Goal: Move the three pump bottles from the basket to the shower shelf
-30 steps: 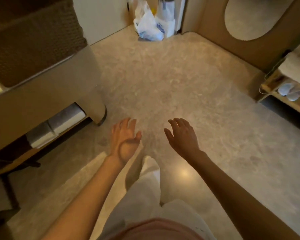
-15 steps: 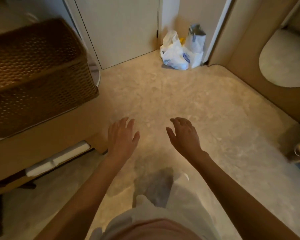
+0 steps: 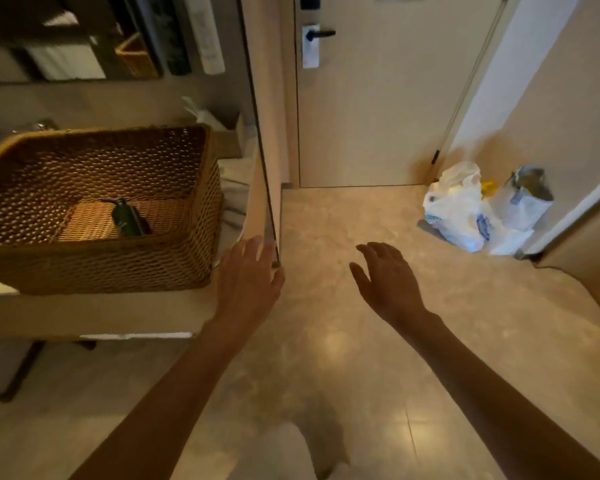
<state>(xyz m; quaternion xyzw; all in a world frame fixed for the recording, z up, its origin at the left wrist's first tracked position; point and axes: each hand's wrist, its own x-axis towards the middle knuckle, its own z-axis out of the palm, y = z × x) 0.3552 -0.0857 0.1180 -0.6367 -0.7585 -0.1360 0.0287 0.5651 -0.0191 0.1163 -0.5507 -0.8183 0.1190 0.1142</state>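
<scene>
A brown wicker basket (image 3: 125,268) stands on a beige counter at the left. Inside it one dark green pump bottle (image 3: 129,218) lies on its side on the basket floor; I see no other bottle in it. My left hand (image 3: 248,282) hovers just right of the basket's near right corner, fingers spread, holding nothing. My right hand (image 3: 387,280) is held out over the floor, further right, fingers apart and empty. No shower shelf is in view.
The beige counter (image 3: 94,311) carries the basket, with folded white towels (image 3: 234,195) beside it. A closed door (image 3: 371,109) with a black handle is ahead. White plastic bags (image 3: 465,209) sit on the marble floor at the right.
The view has lifted and turned left, so the inside of the basket and the bottle now show. Both hands stay spread and empty; the left one is now beside the basket's corner.
</scene>
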